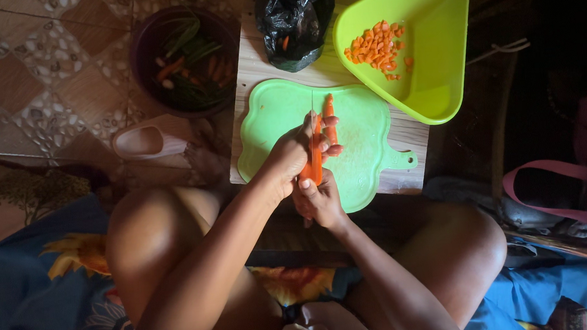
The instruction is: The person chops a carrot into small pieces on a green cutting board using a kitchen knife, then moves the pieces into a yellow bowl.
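Observation:
A long orange carrot (329,111) lies lengthwise on a light green cutting board (365,134). My left hand (293,155) presses down on the carrot with its fingers curled over it. Just below, at the board's near edge, my right hand (321,200) is closed around a knife handle. The thin blade (312,104) runs up along the carrot, which looks split lengthwise. Much of the carrot is hidden under my left hand.
A lime green tray (436,77) at the upper right holds small carrot pieces (376,47). A black plastic bag (294,21) sits behind the board on a wooden stand (251,67). On the tiled floor to the left stand a dark bowl (145,42) of peelings and a pink slipper (148,140).

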